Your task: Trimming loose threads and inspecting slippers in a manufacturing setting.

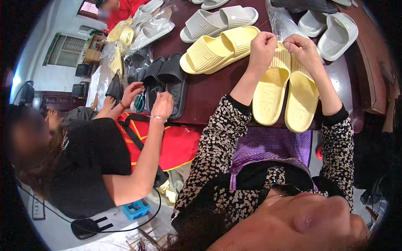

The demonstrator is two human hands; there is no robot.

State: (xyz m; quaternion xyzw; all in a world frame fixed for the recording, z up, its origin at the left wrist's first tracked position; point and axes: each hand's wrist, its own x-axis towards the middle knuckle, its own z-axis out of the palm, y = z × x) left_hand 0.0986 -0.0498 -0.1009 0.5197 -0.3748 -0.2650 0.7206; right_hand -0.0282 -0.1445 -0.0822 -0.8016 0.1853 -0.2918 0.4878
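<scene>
Side by side at the table's near edge lie two yellow slide slippers, the left one and the right one, with their straps at the far end. My left hand is closed in a pinch just above the left slipper's strap. Opposite it, my right hand pinches too, its fingertips close to the left hand's. Whatever sits between the fingertips is too small to make out. Left of my left hand is another yellow pair of slippers, lying close together.
Grey slippers lie farther back, with more grey ones at the right by clear plastic wrap. On my left, a co-worker's hands are at black slippers, near scissors. Another person in red is at the far left.
</scene>
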